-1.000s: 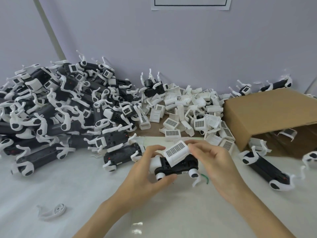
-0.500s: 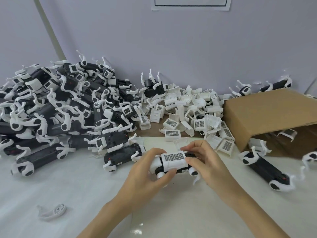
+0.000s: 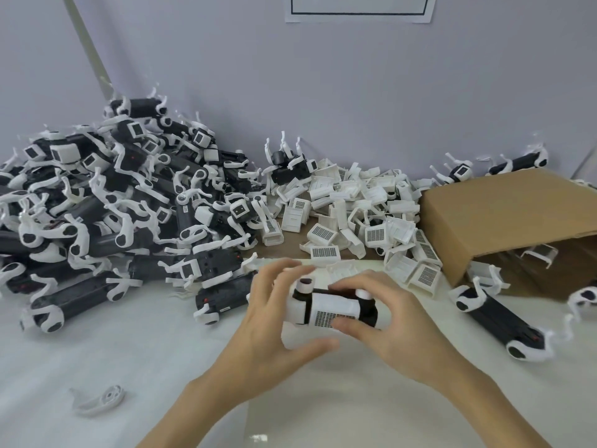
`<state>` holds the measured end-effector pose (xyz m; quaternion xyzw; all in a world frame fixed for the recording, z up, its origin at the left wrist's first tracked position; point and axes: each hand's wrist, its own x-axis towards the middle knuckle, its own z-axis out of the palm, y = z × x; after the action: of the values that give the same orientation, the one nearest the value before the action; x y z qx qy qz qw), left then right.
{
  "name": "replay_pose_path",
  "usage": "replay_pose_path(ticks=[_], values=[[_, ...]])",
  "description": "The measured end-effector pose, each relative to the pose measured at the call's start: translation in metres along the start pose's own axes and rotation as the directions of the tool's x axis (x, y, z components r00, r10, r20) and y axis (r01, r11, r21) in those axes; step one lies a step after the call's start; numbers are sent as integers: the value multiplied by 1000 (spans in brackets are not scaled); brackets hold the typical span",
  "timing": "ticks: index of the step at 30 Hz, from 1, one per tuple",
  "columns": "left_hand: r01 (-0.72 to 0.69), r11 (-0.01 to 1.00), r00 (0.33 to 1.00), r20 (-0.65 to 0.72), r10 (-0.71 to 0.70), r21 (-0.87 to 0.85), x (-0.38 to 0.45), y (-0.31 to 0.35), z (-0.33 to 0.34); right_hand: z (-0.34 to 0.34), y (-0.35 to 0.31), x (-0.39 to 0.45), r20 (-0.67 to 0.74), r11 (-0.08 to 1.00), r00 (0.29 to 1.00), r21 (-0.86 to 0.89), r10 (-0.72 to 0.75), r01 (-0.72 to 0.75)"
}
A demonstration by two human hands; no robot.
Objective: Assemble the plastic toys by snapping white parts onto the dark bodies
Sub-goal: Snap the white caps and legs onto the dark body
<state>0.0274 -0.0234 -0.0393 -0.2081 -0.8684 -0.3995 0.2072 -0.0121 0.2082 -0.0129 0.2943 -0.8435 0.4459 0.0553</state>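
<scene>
White table [image 3: 97, 350] crowded: toy pile [image 3: 113, 215] left, cardboard box [image 3: 504, 215] right.

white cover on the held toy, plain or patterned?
Patterned: the white cover carries a dark dotted grid along its near edge; head view.

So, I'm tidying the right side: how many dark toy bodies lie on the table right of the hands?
2: one full dark body in front of the cardboard box, another cut off at the right edge. More may hide inside the box.
</scene>
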Motion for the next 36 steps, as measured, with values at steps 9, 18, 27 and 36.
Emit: replay_pose_path(ticks=[9, 18, 27, 36], values=[[138, 960, 990, 25, -136, -244, 1, -1, -1, 16, 2, -3, -45, 974, 987, -176, -152, 142], [108, 964, 994, 26, -104, -244, 0, -3, 2, 19, -2, -3, -12, 976, 992, -180, -123, 119], [69, 973, 996, -31, -78, -221, 1, 3, 2, 15, -2, -3, -29, 972, 989, -193, -145, 137], [-174, 972, 985, 21, 173, 160, 2, -4, 3, 18, 8, -2, 92, 956, 994, -278, -67, 90]])
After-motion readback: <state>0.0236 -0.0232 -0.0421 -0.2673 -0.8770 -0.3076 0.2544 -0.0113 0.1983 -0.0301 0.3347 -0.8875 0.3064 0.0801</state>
